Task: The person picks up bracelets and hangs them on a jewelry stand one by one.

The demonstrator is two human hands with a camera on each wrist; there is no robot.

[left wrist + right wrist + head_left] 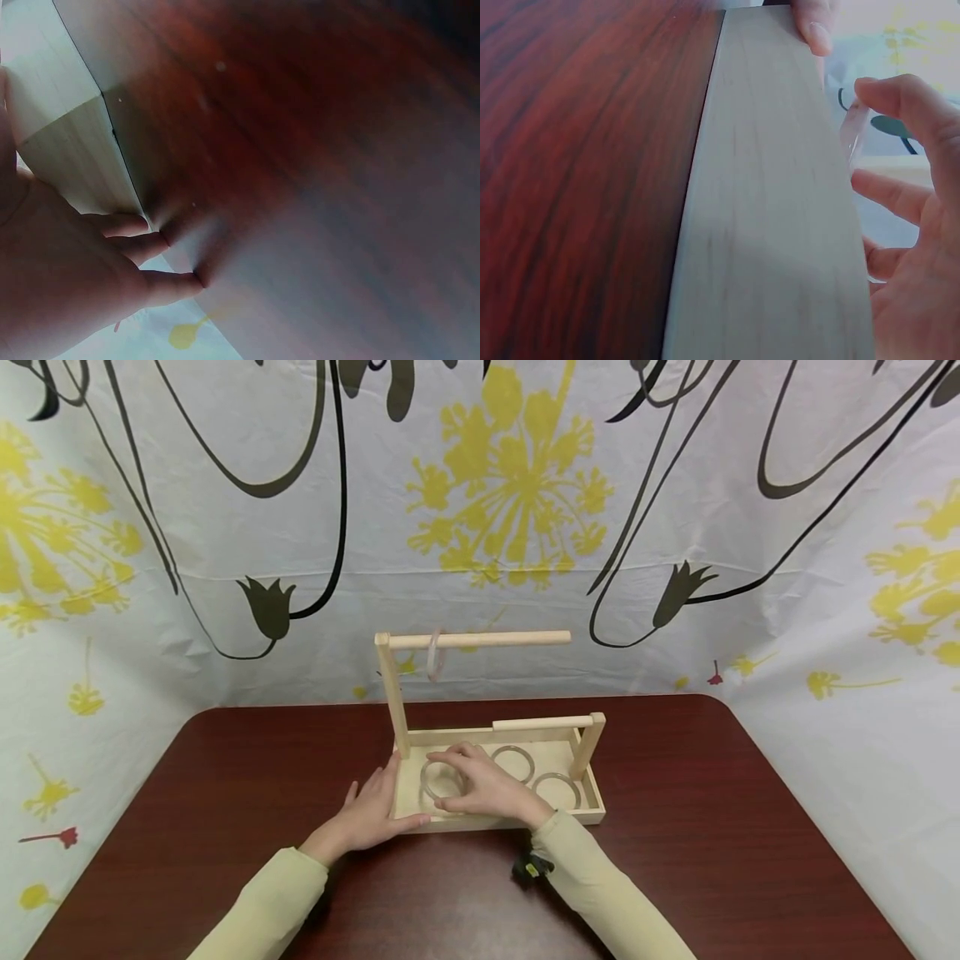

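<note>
Translucent round ring (pixel 424 781) is at the left part of a shallow rectangular pale-wood tray (pixel 487 823), pinched between thumb and fingers of the right hand (pixel 487 785), which hides its right side. Whether it touches the tray floor cannot be told; the right wrist view shows just a sliver above the wall. Two similar clear rings (pixel 533 765) lie farther right inside. The left hand (pixel 367 810), fingers extended, rests against the tray's left end, its thumb mostly cut off in the left wrist view.
</note>
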